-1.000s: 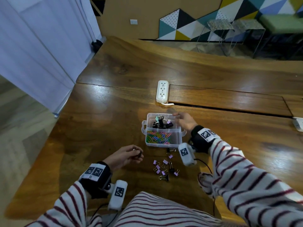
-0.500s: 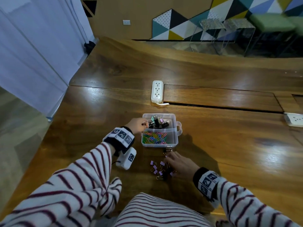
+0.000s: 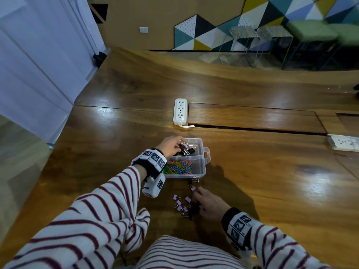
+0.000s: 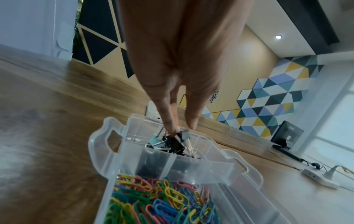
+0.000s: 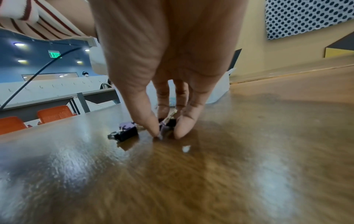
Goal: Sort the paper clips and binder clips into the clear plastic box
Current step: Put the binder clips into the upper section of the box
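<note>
In the middle of the head view, a clear plastic box [image 3: 202,164] is seen on the wooden table [image 3: 262,181]. It is divided into two compartments: the nearer one is filled with coloured paper clips [image 3: 177,167], and the farther one holds binder clips [image 3: 186,150], black and pastel.

The left hand [image 3: 171,145] is held over the left edge of the farther compartment. In the left wrist view its fingertips [image 4: 170,128] are pointed down into the pile of binder clips, touching a black one; whether a clip is pinched there cannot be told, since the contact is blurred.

Lower in the head view, below the box, loose binder clips [image 3: 181,205], purple and black, are scattered on the table. The right hand [image 3: 210,205] is lowered onto the right side of this group. In the right wrist view the thumb and a finger are narrowed around a small purple binder clip [image 5: 163,123] on the table surface, with a black binder clip [image 5: 124,134] lying just to the left of the thumb.

A white power strip [image 3: 180,111] is laid above the box in the head view, and a second one [image 3: 343,142] is seen at the right edge.
</note>
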The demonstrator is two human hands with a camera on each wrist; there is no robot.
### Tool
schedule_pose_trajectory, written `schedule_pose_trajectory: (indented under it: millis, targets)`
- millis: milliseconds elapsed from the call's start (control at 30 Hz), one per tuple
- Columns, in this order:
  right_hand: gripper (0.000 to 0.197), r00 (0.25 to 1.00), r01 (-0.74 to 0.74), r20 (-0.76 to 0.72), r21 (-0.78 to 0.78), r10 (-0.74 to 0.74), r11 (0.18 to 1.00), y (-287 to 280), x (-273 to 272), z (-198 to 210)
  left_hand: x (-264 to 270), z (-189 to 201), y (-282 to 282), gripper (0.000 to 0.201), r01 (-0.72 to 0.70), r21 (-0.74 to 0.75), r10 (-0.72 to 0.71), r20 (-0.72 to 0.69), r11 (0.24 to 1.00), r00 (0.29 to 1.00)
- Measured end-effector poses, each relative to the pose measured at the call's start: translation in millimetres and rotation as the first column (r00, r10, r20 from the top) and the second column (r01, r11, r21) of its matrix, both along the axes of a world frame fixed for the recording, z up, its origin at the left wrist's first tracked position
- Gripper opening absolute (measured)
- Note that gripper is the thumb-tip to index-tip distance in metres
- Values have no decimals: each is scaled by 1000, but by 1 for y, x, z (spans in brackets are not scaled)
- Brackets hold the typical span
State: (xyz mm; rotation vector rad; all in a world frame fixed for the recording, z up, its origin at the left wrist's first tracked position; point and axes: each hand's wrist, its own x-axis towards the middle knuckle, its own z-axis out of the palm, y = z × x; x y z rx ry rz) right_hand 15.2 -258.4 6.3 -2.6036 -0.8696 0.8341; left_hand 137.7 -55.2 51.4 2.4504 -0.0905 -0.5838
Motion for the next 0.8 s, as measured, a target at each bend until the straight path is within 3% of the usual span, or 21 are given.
schedule_pose_trajectory:
  millis: [200,267,400,467,533,600,667,733,800]
  targets:
    - [41,999,16,49,-17,-15,1000,6,-5,-5,-31,4,11,37,-25,-212,43,78,977,996]
    - [37,999,41,35,6,-41,999,4,-3,-5,-52,4,16,29,41,-263,-16,98,964,995]
    - [22,954,261,-185,125,-236,957,-10,14,-5,-100,-9,19,30,282,-62,-285,-42,957,958]
    - [19,812,493,-462,218,-356,842,-19,23,-2,-121,-24,18,45,362,85,-357,-68,928,931]
    - [18,592,726,-725,290,-353,623,-25,36,5,-134,-36,12,56,401,187,-391,-92,897,916]
    - [20,373,892,-898,280,-231,354,-26,53,15,-139,-42,5,58,439,235,-434,-77,867,898]
    - [20,217,967,-975,208,-48,147,-22,72,29,-139,-44,-1,57,483,249,-492,-26,840,870]
    - [22,187,980,-982,189,29,63,-14,91,44,-136,-45,-5,53,527,259,-546,3,809,838]
    - [14,211,977,-977,211,-1,41,-1,108,54,-133,-44,-7,46,556,284,-576,-12,782,817]
